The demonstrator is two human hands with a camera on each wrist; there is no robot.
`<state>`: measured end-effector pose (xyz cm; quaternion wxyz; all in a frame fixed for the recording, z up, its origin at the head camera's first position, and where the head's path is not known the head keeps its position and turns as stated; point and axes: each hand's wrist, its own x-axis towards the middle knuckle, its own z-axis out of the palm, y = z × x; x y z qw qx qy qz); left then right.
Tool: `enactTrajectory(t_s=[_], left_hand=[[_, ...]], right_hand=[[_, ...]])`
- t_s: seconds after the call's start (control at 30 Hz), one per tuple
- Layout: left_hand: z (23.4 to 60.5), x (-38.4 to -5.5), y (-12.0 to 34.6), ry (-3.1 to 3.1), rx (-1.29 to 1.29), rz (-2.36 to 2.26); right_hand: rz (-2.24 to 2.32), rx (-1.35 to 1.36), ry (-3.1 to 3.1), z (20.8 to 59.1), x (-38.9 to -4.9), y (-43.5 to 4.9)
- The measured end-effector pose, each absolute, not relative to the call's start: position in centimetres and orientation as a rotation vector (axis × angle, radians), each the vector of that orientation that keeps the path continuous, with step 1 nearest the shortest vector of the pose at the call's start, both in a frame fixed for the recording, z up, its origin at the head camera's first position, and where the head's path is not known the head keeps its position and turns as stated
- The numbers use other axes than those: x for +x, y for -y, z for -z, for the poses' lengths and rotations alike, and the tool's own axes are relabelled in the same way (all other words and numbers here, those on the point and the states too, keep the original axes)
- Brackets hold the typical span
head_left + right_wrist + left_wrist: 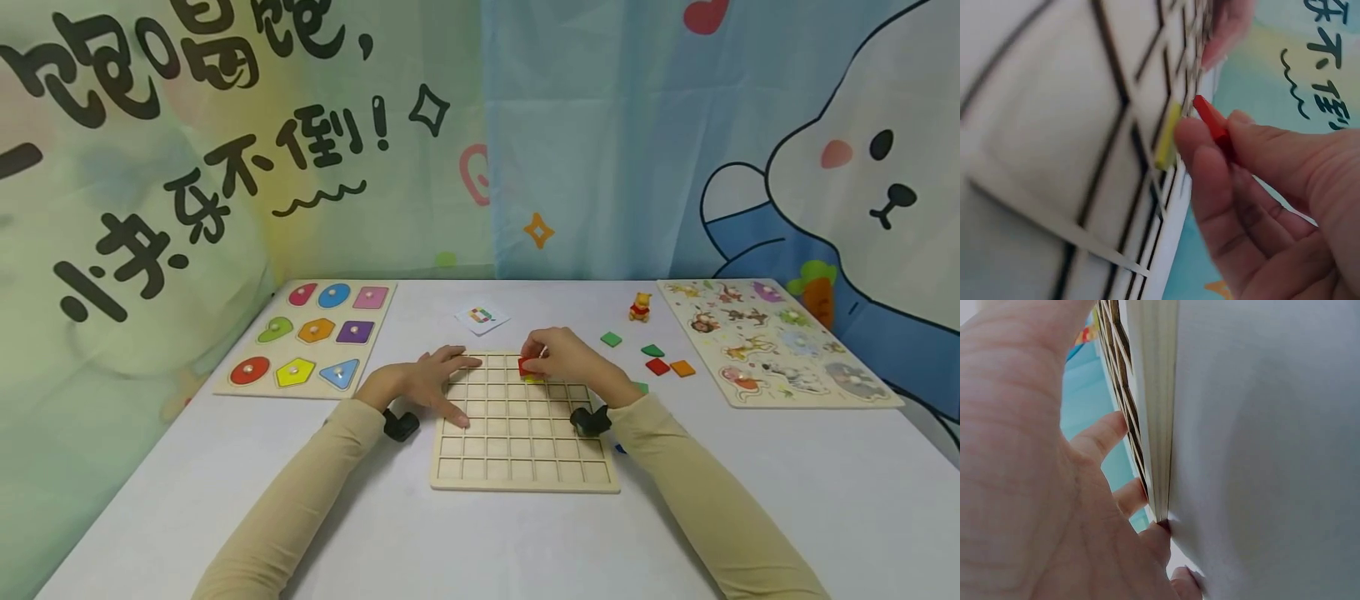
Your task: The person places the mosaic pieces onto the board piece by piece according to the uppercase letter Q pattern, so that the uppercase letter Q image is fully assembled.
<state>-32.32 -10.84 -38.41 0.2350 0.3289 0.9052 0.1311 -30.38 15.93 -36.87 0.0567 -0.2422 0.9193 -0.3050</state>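
Note:
A wooden grid board (525,447) lies on the white table, its squares bare apart from a yellow tile (1169,137) near the far edge. Between thumb and fingertips my right hand (564,357) pinches a red square tile (1211,120), tilted close over the grid beside the yellow tile. My left hand (429,381) rests at the board's left side with fingers spread. In the left wrist view its fingertips touch the board's edge and rim.
Behind the board lies a small card (482,318) with a coloured pattern. Right of it are green tiles (611,339), a red tile (657,367), an orange tile (682,368) and a bear figurine (640,307). A shape puzzle (251,342) and an animal puzzle (780,400) flank them.

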Motion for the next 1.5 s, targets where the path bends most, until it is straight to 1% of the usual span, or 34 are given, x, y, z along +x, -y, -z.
enactTrajectory(t_s=[0.3,0.6,0.77,1.0,1.5], left_hand=[[38.4,-32.4,10.7,-2.472,0.905,-0.350],[39.4,-33.1,10.8,-2.501,0.875,-0.313],[39.6,-33.2,10.8,-2.494,0.876,-0.335],[39.9,-33.4,10.9,-2.499,0.889,-0.337],[39.6,-33.3,10.9,-2.492,0.914,-0.347]], right_hand=[[0.879,-0.779,-2.854,37.2,-30.1,-15.3],[0.857,-0.838,-2.832,37.2,-30.2,-15.0],[0.840,-0.828,-2.824,37.3,-30.2,-14.7],[0.722,-0.783,-2.843,37.6,-30.1,-14.4],[0.544,-0.891,-2.870,37.5,-29.8,-14.7]])
